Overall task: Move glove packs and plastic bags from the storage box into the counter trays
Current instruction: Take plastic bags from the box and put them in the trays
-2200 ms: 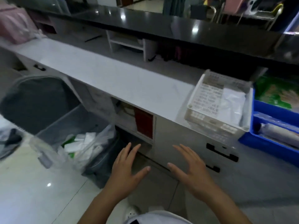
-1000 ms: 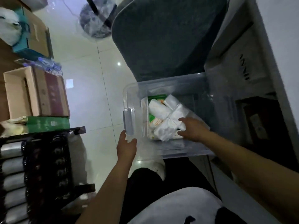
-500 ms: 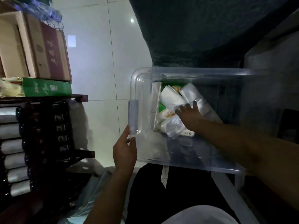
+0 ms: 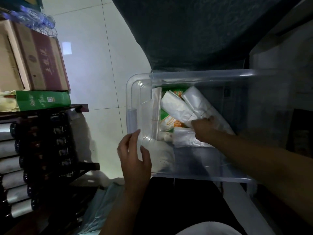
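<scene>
Clear plastic makes up the storage box [image 4: 201,74], which sits on the pale tiled floor [image 4: 94,65] in front of the person's dark trousers [image 4: 177,200]. The left hand [image 4: 134,160] holds the box's near left corner. Its fingertips [image 4: 135,133] touch the outside of the rim and its thumb is pressed against the wall on the inner side.

The right hand [image 4: 204,128] reaches down inside the box. Its fingers curl into the white plastic bags [image 4: 194,106] and its thumb lies on top of one tied bundle. The fingertips themselves are hidden. The bundles fan out away from this hand toward the far wall of the box.

Just to the left of its knuckles, partly under the bags, lie the green and orange glove packs [image 4: 166,119]. More clear bags stand flat against the wall between the two hands.

Well to the left of the left hand, a cardboard box [image 4: 33,60] rests on a green pack [image 4: 42,100]. Both sit on a dark rack [image 4: 50,141] with silvery rolls. Beyond both hands, past the box, hangs a dark grey fabric surface [image 4: 194,31].
</scene>
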Motion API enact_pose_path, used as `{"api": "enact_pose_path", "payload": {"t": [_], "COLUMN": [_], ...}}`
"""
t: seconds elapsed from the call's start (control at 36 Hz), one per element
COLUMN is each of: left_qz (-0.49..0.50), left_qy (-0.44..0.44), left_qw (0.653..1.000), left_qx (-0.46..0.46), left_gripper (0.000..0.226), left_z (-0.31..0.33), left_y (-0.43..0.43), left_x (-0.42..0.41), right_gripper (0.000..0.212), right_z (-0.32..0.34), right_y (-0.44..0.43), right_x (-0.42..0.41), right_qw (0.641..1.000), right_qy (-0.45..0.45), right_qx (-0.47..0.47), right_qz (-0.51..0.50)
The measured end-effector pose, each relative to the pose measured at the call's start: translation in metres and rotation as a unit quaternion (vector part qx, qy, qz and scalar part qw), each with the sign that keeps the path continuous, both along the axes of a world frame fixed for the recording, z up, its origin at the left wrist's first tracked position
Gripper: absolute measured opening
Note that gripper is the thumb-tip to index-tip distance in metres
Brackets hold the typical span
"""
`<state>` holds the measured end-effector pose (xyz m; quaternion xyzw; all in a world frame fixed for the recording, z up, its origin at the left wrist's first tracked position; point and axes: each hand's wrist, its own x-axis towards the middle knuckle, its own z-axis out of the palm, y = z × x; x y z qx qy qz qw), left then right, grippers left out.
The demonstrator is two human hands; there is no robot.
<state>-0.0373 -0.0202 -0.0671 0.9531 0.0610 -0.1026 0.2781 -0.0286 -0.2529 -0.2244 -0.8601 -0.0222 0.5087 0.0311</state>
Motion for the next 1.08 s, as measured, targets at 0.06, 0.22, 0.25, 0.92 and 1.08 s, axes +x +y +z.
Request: {"api": "enact_pose_path", "payload": {"t": [0.06, 0.22, 0.25, 0.92, 1.08], "left_qz": [-0.035, -0.066, -0.068, 0.035, 0.053], "left_qy": [0.05, 0.22, 0.227, 0.238, 0.232], "left_qw": [0.997, 0.972, 0.971, 0.965, 0.971], "left_qx": [-0.043, -0.046, -0.03, 0.105, -0.01], "left_gripper": [0.037, 0.047, 0.049, 0.024, 0.043], "left_z": [-0.004, -0.064, -0.075, -0.129, -0.06], "left_y": [-0.016, -0.05, -0.054, -0.073, -0.062], "left_x": [0.0, 0.012, 0.017, 0.093, 0.086], "right_gripper": [0.034, 0.032, 0.03, 0.02, 0.02], "right_z": [0.0, 0.011, 0.015, 0.115, 0.149], "right_y": [-0.005, -0.024, -0.027, -0.051, -0.037], "right_x": [-0.006, -0.035, -0.039, -0.098, -0.094], "right_qw": [1.0, 0.989, 0.986, 0.714, 0.706], "right_qy": [0.007, -0.007, -0.017, -0.337, -0.369], "right_qx": [0.001, 0.058, 0.059, 0.124, 0.131], "right_qz": [-0.025, -0.138, -0.157, -0.6, -0.59]}}
